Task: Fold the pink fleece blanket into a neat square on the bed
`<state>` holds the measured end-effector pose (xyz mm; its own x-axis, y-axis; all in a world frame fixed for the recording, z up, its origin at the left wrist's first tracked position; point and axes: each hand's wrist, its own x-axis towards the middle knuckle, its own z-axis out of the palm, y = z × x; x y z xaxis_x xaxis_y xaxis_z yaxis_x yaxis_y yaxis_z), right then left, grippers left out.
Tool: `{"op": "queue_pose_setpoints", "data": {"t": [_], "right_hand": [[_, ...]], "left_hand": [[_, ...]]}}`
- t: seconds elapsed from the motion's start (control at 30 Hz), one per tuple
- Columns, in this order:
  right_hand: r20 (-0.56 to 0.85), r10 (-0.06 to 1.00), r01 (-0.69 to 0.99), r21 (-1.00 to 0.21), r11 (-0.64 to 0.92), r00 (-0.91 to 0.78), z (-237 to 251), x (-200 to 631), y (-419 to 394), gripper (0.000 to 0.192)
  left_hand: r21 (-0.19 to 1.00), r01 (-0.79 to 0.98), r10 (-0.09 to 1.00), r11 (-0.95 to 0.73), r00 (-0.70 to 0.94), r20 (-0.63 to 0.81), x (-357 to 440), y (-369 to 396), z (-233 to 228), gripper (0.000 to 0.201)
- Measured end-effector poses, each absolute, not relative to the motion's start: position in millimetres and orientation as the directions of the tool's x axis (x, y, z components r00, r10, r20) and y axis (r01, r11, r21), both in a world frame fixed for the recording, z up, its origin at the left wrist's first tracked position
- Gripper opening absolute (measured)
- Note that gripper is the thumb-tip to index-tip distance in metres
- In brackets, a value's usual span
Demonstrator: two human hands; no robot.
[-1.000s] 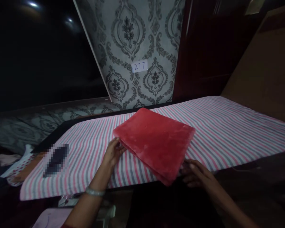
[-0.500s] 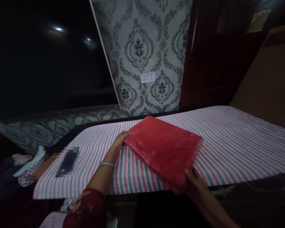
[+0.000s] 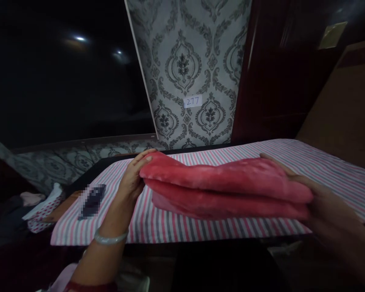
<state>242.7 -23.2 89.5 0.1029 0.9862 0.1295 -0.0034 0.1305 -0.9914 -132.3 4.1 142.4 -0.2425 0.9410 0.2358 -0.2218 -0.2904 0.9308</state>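
Left hand (image 3: 133, 180) and right hand (image 3: 316, 194) are gripping a folded red blanket (image 3: 225, 188).
Each is closing on one end, so it is staying level above the striped desk (image 3: 200, 227).

tabletop (image 3: 88, 170): dark edge showing | striped cloth (image 3: 182, 227): pink, grey, white, spread flat over it | blurred dark object (image 3: 91, 201): on cloth, left end

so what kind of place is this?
Probably a room in a home or guesthouse set up for folding or ironing: a striped cloth covers a long table, damask wallpaper carries a tag reading 277, and both hands hold a folded red blanket.
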Motion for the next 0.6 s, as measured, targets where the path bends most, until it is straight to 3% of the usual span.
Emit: {"op": "queue_pose_setpoints", "data": {"t": [0.1,0.23,0.37,0.43,0.47,0.5,0.6], "right_hand": [[0.139,0.99,-0.118,-0.983,0.14,0.016,114.0,227.8,10.5,0.051],[0.269,0.962,-0.183,-0.945,0.273,0.046,144.7,219.8,40.6,0.048],[0.355,0.933,-0.187,-0.914,0.359,0.054,129.2,227.4,54.2,0.061],[0.302,0.95,-0.127,-0.942,0.309,0.076,92.8,228.9,59.3,0.067],[0.244,0.966,-0.089,-0.964,0.251,0.09,69.7,228.7,61.1,0.069],[0.171,0.98,-0.039,-0.984,0.176,0.099,45.5,228.1,62.1,0.072],[-0.079,0.996,-0.029,-0.997,-0.078,0.049,-16.2,228.0,60.3,0.078]], "left_hand": [[0.925,-0.244,0.937,-0.292,-0.265,0.226,-134.0,22.7,157.3,0.036],[0.862,-0.148,0.826,-0.485,-0.4,0.396,-144.9,38.3,176.2,0.033],[0.835,0.011,0.744,-0.551,-0.447,0.497,-155.5,30.7,152.7,0.038],[0.902,0.044,0.79,-0.431,-0.466,0.4,-157.3,24.3,114.4,0.039],[0.952,0.039,0.83,-0.303,-0.481,0.283,-157.3,21.2,91.1,0.039],[0.99,0.034,0.865,-0.138,-0.482,0.137,-157.0,18.1,67.2,0.039],[0.997,0.042,0.882,0.06,-0.471,-0.033,-159.0,10.9,9.1,0.036]]}}
